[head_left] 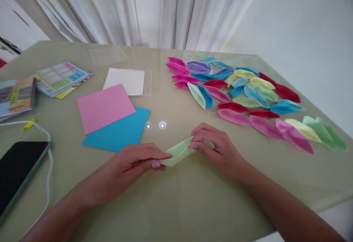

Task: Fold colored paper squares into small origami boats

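A pale green folded paper boat [180,152] is held between my two hands, just above the table near its front. My left hand [143,161] pinches its left end, thumb below and fingers on top. At the other end, my right hand [213,143] grips the paper between thumb and fingers, hiding part of that tip. Beyond my left hand lie a pink paper sheet [106,106] and a blue paper sheet [121,133], partly overlapping. Several folded paper boats in many colours, among them a pink boat [266,127], spread over the table's right side.
White paper in a clear sleeve [125,81] lies behind the coloured sheets. Printed cards [64,76] and a booklet [16,97] rest at the left. A phone [20,176] and a white cable [49,176] occupy the near left. Curtains [182,10] hang behind the table.
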The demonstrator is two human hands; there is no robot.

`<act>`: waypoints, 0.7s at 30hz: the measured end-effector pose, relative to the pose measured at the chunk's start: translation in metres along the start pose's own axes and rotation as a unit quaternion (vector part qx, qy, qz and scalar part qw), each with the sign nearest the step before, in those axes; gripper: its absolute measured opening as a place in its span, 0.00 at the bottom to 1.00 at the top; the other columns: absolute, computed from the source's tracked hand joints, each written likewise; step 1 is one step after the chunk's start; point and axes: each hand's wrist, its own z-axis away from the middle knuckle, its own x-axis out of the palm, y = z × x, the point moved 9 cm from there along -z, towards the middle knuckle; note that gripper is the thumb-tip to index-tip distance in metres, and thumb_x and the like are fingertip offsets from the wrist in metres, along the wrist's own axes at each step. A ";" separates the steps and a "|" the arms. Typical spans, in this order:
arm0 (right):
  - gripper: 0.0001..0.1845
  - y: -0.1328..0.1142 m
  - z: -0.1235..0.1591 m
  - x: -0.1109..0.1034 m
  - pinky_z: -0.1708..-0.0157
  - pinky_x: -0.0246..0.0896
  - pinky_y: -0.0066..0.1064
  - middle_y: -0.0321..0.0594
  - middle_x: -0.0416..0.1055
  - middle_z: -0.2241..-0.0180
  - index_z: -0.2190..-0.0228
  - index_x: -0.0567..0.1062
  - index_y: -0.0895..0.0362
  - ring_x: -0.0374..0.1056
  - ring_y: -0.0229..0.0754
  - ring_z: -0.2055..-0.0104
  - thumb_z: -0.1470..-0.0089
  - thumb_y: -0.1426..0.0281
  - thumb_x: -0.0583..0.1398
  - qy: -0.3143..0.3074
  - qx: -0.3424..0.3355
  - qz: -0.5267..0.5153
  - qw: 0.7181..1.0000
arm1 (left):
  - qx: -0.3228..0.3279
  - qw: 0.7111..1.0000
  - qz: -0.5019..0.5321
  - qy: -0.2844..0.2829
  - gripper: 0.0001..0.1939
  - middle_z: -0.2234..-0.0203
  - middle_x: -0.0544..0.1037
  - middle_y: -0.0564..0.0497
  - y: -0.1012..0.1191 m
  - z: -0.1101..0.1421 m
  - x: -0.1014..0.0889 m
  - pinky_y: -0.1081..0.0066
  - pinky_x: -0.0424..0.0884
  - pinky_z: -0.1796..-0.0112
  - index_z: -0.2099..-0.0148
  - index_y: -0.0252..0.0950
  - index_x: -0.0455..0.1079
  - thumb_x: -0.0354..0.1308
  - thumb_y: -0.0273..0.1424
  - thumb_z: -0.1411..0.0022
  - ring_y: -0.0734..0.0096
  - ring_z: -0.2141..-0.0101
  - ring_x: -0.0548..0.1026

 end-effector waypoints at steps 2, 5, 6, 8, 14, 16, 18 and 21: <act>0.08 0.003 -0.001 0.000 0.61 0.66 0.30 0.40 0.74 0.63 0.66 0.79 0.56 0.73 0.40 0.62 0.32 0.68 0.64 -0.003 0.012 -0.008 1.000 | -0.036 0.999 0.020 0.025 0.11 0.58 0.84 0.53 -0.007 0.002 -0.001 0.74 0.76 0.57 0.46 0.45 0.78 0.55 0.36 0.24 0.69 0.58 0.83; 0.08 0.004 -0.001 -0.003 0.61 0.66 0.30 0.40 0.74 0.64 0.66 0.79 0.56 0.72 0.40 0.63 0.34 0.67 0.66 0.008 0.019 -0.008 1.000 | -0.052 0.996 0.027 0.062 0.10 0.58 0.84 0.52 -0.008 0.002 -0.004 0.74 0.78 0.60 0.48 0.44 0.79 0.61 0.36 0.28 0.68 0.60 0.83; 0.08 0.004 -0.001 -0.003 0.62 0.67 0.30 0.40 0.74 0.64 0.66 0.80 0.56 0.72 0.40 0.63 0.34 0.67 0.66 0.011 0.018 -0.008 1.000 | -0.046 0.996 0.018 0.076 0.10 0.58 0.85 0.52 -0.006 0.001 -0.006 0.74 0.78 0.61 0.49 0.44 0.80 0.63 0.36 0.30 0.68 0.61 0.83; 0.08 0.003 -0.001 -0.004 0.62 0.67 0.31 0.40 0.74 0.64 0.66 0.80 0.56 0.72 0.40 0.63 0.35 0.66 0.67 0.012 0.015 -0.008 1.000 | -0.030 0.994 -0.005 0.102 0.09 0.61 0.86 0.51 -0.001 0.000 -0.012 0.74 0.77 0.64 0.51 0.44 0.82 0.65 0.35 0.32 0.68 0.63 0.83; 0.06 0.000 -0.001 0.001 0.58 0.68 0.31 0.41 0.75 0.61 0.66 0.81 0.56 0.74 0.40 0.60 0.39 0.67 0.70 -0.006 0.007 -0.008 1.000 | 0.042 0.989 -0.031 0.138 0.05 0.65 0.85 0.53 0.015 -0.001 -0.019 0.73 0.76 0.62 0.56 0.44 0.83 0.69 0.34 0.34 0.69 0.64 0.82; 0.06 0.000 -0.001 0.001 0.59 0.69 0.31 0.41 0.74 0.61 0.67 0.81 0.56 0.74 0.40 0.61 0.39 0.67 0.70 0.000 0.006 -0.005 1.000 | 0.057 0.989 -0.034 0.130 0.05 0.65 0.84 0.54 0.018 -0.001 -0.016 0.75 0.75 0.63 0.55 0.44 0.82 0.68 0.32 0.33 0.71 0.65 0.81; 0.07 0.000 0.000 0.000 0.60 0.69 0.31 0.41 0.74 0.61 0.67 0.81 0.56 0.73 0.40 0.61 0.39 0.67 0.71 0.004 0.003 -0.001 1.000 | 0.054 0.990 -0.040 0.125 0.05 0.65 0.84 0.54 0.017 -0.001 -0.015 0.75 0.74 0.63 0.54 0.43 0.82 0.66 0.31 0.31 0.72 0.64 0.81; 0.07 -0.001 0.001 0.000 0.59 0.70 0.32 0.42 0.75 0.61 0.66 0.82 0.56 0.74 0.41 0.61 0.42 0.66 0.72 0.001 0.000 0.003 1.000 | 0.042 0.989 -0.049 0.131 0.05 0.64 0.84 0.54 0.014 -0.001 -0.015 0.74 0.74 0.62 0.54 0.43 0.81 0.64 0.33 0.30 0.71 0.64 0.81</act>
